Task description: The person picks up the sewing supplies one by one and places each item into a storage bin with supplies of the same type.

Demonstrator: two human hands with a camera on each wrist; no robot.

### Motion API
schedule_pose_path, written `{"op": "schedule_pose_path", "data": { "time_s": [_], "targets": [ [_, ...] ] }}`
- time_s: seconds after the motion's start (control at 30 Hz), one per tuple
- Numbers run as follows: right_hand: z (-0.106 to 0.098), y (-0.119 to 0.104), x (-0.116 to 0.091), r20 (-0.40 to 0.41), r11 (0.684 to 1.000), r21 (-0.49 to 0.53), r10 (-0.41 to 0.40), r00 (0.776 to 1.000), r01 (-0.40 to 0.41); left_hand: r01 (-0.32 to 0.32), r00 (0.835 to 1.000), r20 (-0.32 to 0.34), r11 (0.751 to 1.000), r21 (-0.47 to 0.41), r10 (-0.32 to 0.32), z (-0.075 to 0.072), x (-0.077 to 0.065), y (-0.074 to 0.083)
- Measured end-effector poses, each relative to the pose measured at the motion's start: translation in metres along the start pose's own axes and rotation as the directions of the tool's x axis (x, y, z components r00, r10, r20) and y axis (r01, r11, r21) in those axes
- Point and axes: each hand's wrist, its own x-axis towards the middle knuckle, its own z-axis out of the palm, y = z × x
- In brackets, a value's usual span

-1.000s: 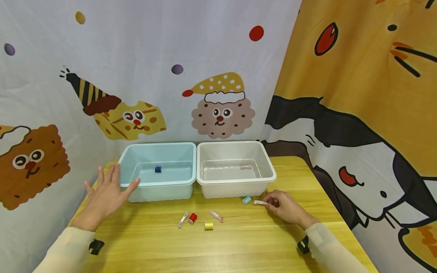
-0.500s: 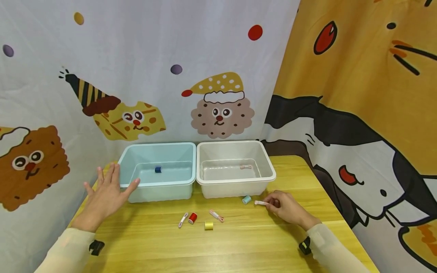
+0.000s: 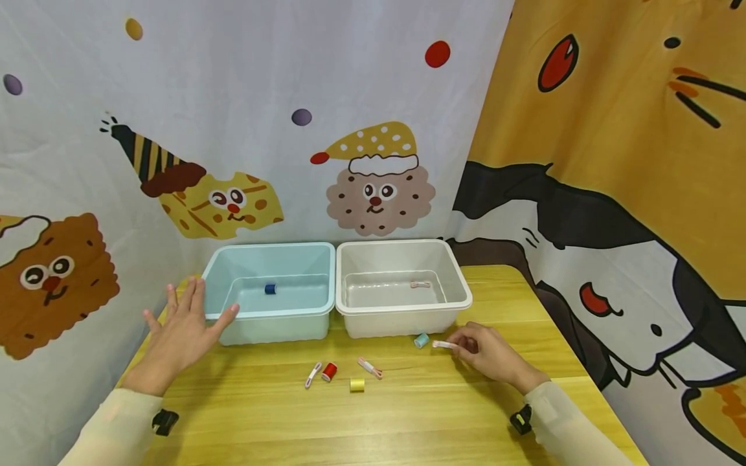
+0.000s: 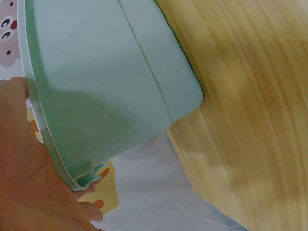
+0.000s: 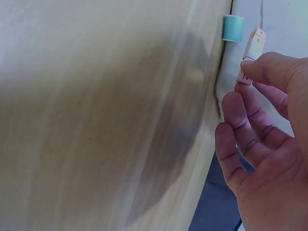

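Note:
My right hand [image 3: 485, 353] pinches a folded tape measure [image 3: 445, 345] between thumb and fingertips, just in front of the white bin [image 3: 402, 321]. Printed numbers show on that tape in the right wrist view. A light blue thread spool [image 3: 421, 340] lies just left of its end. At the other side, my left hand [image 3: 185, 336] is spread over the near left corner of the light blue bin [image 3: 274, 329], fingers and thumb against its rim [image 4: 45, 130]. A dark blue thread spool [image 3: 271, 289] lies inside that bin, and another folded tape measure [image 3: 419, 285] inside the white one.
On the wooden table [image 3: 280, 433], in front of the bins, lie a red thread spool [image 3: 329, 372], a yellow spool [image 3: 357, 385] and two more folded tape measures, one left [image 3: 313, 375] and one right [image 3: 370, 368]. A printed curtain [image 3: 245, 84] hangs behind the bins.
Almost nothing differs. The right hand keeps hold of the folded tape measure with only a tiny shift, and the left hand stays on the blue bin.

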Motion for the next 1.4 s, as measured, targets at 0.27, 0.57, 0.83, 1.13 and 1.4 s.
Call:
{"op": "schedule_pose_path", "data": {
  "time_s": [0.27, 0.57, 0.83, 1.13, 1.4],
  "targets": [
    [-0.003, -0.01, 0.004, -0.025, 0.998, -0.008, -0.059, 0.998, 0.059, 0.003, 1.0, 0.005, 1.0, 0.006, -0.003, -0.001, 0.0, -0.001],
    [-0.008, -0.021, 0.008, -0.035, 0.996, -0.015, -0.087, 0.996, 0.087, 0.002, 1.0, -0.005, 1.0, 0.004, -0.002, 0.0, 0.0, -0.001],
    [-0.011, -0.027, 0.008, -0.039, 0.996, -0.013, -0.089, 0.995, 0.088, 0.0, 1.0, -0.001, 1.0, 0.003, 0.0, 0.0, 0.001, 0.0],
    [-0.015, -0.037, 0.007, -0.054, 0.992, -0.013, -0.126, 0.991, 0.126, -0.003, 1.0, 0.0, 1.0, 0.001, 0.003, -0.001, 0.001, 0.001],
    [-0.018, -0.046, 0.007, -0.047, 0.991, -0.026, -0.135, 0.99, 0.134, 0.002, 1.0, 0.007, 1.0, 0.004, -0.002, 0.001, 0.0, -0.001]
  ]
}}
